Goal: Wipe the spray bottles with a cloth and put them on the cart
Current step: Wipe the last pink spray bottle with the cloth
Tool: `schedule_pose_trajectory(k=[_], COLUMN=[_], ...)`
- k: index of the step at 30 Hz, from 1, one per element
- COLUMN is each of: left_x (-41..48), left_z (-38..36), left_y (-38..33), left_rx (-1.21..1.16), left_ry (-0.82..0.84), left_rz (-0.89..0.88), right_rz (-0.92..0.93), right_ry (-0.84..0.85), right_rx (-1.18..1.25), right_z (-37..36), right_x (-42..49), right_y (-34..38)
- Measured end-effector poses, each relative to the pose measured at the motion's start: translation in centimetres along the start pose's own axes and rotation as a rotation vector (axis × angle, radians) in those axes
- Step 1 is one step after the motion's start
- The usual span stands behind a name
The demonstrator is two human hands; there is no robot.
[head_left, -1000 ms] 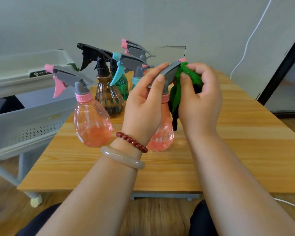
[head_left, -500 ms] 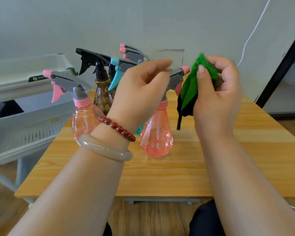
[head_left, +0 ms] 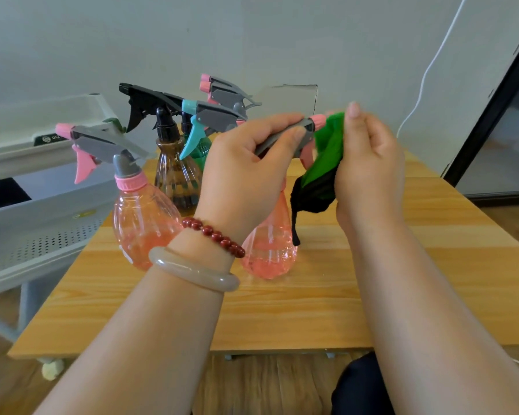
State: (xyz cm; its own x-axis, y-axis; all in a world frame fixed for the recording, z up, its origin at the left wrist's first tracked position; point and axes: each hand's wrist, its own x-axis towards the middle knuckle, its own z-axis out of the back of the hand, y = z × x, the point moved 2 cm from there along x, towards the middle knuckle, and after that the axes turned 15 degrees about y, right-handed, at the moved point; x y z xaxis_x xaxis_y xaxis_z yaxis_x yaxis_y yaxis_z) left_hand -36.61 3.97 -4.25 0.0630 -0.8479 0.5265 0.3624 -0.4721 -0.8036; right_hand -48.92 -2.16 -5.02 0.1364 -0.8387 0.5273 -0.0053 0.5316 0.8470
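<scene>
At least five spray bottles [head_left: 144, 211]; one cloth [head_left: 324, 163]
left hand [head_left: 246, 175] grips a pink bottle [head_left: 270, 250]; right hand [head_left: 369, 175] pinches the cloth

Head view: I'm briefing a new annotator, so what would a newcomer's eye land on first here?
The two hands at centre: the left hand grips the grey spray head of a pink bottle while the right hand holds a green cloth at its nozzle. Behind, a second pink bottle and a brown bottle stand among others on the wooden table, with a pale cart at the left.
</scene>
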Motion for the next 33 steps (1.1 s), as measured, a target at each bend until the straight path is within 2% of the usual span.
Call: schedule_pose_trajectory(k=[2,3,5,9,16,20,24,28,30,33], left_x=[0.0,0.0,0.1,0.1,0.1,0.0,-0.1,-0.6,-1.0,-1.4], left_z=[0.0,-0.1,-0.1,-0.1,0.0,-0.1,-0.1,0.1,-0.1,-0.6], left_y=[0.0,0.0,0.1,0.1,0.0,-0.2,-0.2,0.7,1.2,1.5], left_rx=[-0.015,-0.028,-0.028,-0.013,0.000,-0.013,-0.039,-0.163,-0.213,-0.270], left_ry=[-0.005,-0.006,0.001,0.020,0.014,0.012,0.025,-0.028,-0.033,0.030], left_rz=[-0.006,-0.012,-0.026,-0.020,-0.007,-0.003,0.013,0.030,0.039,0.056], right_rz=[0.038,0.076,0.124,0.177,0.087,0.126,0.039,-0.047,0.012,0.275], right_ry=[0.013,0.055,0.114,0.038,0.057,0.116,-0.003,-0.159,-0.167,-0.124], right_rx=[0.106,0.081,-0.097,-0.274,-0.116,-0.192,-0.159,0.008,0.005,-0.106], right_z=[-0.2,-0.4,-0.8,-0.7,-0.4,-0.8,-0.1,0.5,0.6,-0.3], right_x=[0.4,0.5,0.5,0.0,0.2,0.2,0.0,-0.8,-1.0,-2.3], right_y=[0.5,0.9,1.4,1.4,1.1,1.7,0.6,0.1,0.5,0.8])
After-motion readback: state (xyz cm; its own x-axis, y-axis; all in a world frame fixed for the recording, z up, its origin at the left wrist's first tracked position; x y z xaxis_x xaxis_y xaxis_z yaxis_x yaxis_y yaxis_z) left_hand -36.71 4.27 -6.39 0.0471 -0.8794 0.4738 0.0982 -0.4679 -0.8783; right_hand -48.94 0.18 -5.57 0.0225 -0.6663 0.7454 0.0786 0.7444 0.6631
